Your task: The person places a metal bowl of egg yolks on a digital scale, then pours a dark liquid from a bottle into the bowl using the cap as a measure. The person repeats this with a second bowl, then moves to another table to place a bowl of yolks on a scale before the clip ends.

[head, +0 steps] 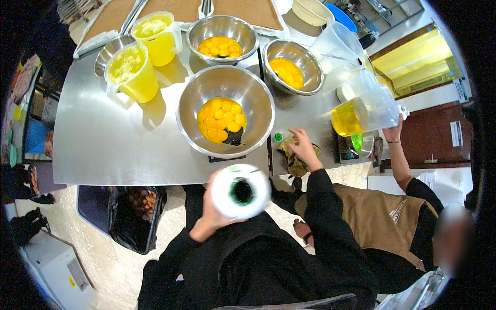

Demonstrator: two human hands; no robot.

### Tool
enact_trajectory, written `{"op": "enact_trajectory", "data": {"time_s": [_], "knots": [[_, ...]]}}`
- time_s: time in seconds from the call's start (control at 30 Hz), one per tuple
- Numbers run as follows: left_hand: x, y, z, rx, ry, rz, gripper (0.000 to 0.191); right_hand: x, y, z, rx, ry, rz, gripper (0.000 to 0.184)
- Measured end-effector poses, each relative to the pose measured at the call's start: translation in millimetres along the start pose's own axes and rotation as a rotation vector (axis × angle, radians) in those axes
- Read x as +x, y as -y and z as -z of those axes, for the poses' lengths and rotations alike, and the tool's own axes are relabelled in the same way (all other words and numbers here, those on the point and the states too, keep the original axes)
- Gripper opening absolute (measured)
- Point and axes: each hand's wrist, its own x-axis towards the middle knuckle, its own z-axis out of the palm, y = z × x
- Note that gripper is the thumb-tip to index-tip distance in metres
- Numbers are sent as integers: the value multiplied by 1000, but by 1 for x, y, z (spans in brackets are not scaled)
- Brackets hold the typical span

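My left hand [211,211] is wrapped around a white bottle [254,207]. Its round top faces up at me, with a dark, green-edged opening in the middle, and motion blurs it. Over a crumpled olive cloth [292,162], my right hand [304,149] has its fingers apart and holds nothing; whether it touches the cloth I cannot tell. A small green cap [278,137] lies just left of that hand. Beyond the bottle, a large steel bowl [186,112] holds several egg yolks [219,116] and a dark patch of liquid [234,136]. It stands on a scale [226,159].
Two smaller steel bowls [193,37] [316,77] also hold yolks. Two jugs [133,73] [157,38] contain yellow liquid. At right, a co-worker's hand [393,131] tilts a jug of yellow liquid [348,116] near a bowl with green contents [357,142]. Bin [139,217] below holds eggshells.
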Motion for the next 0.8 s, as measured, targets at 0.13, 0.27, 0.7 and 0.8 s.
{"op": "enact_trajectory", "data": {"time_s": [0.13,0.27,0.7,0.8], "knots": [[-57,-2,49,397,-303,16,61,15,-13,-25,-226,77,79,46],[-57,24,90,367,-726,21,72,19,-15,-35,-167,74,98,38],[5,58,139,535,-718,-33,51,50,151,67,72,251,395,46],[11,56,134,359,-750,3,53,79,180,44,-81,549,614,48]]}}
